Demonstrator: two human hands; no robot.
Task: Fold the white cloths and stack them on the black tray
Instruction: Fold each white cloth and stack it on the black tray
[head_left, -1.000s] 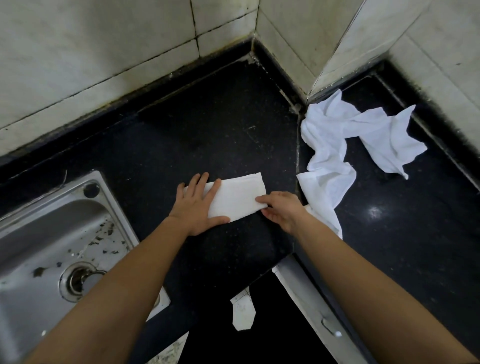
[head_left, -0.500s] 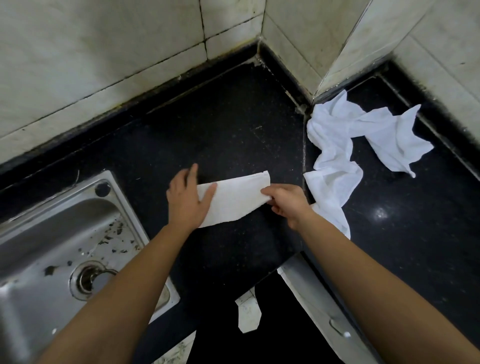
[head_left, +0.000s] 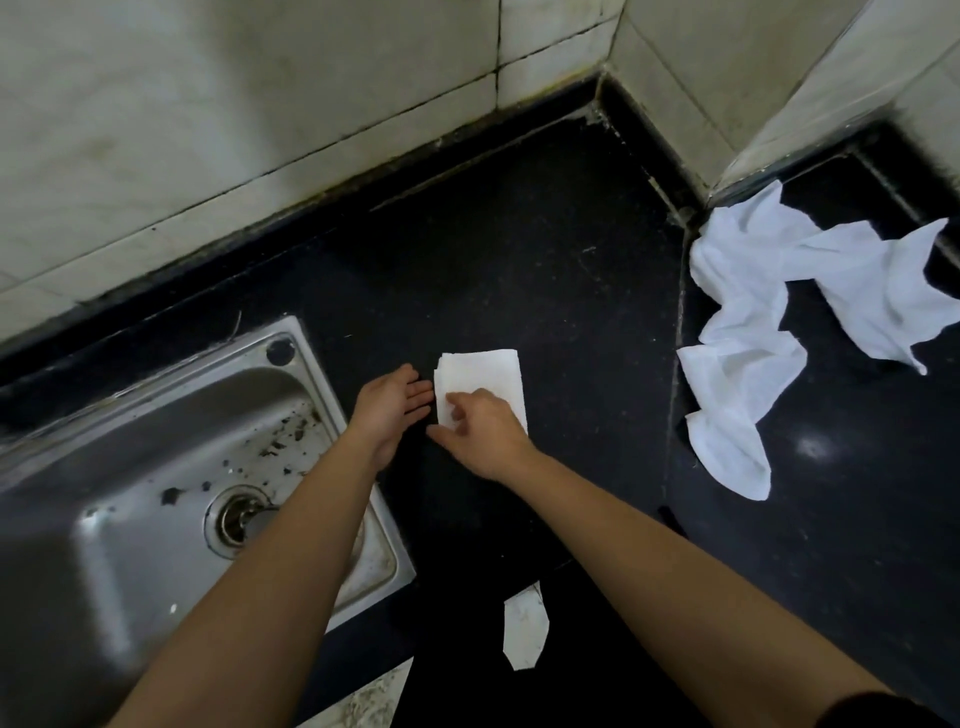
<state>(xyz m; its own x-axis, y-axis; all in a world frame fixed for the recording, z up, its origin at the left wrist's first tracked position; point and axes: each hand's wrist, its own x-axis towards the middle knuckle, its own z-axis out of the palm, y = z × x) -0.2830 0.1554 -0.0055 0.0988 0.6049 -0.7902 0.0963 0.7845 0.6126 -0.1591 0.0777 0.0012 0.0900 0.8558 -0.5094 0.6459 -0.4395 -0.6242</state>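
A small folded white cloth (head_left: 485, 375) lies on the black counter (head_left: 519, 260), just right of the sink. My right hand (head_left: 485, 439) covers its near part, bent fingers and thumb holding the cloth's left edge. My left hand (head_left: 389, 410) stands beside that edge with its fingers straight, their tips touching the cloth. Two crumpled white cloths lie at the right: one (head_left: 743, 379) close to the counter seam, the other (head_left: 883, 296) farther right. I cannot make out a black tray apart from the black counter.
A steel sink (head_left: 156, 467) with dark specks and a drain fills the lower left. Tiled walls (head_left: 260, 130) close the back and the right corner. A white scrap (head_left: 524, 634) lies below the counter's front edge.
My right hand has carried the cloth's right end over to the left, halving it. My left hand has slid off the cloth to its left edge. The view has shifted left.
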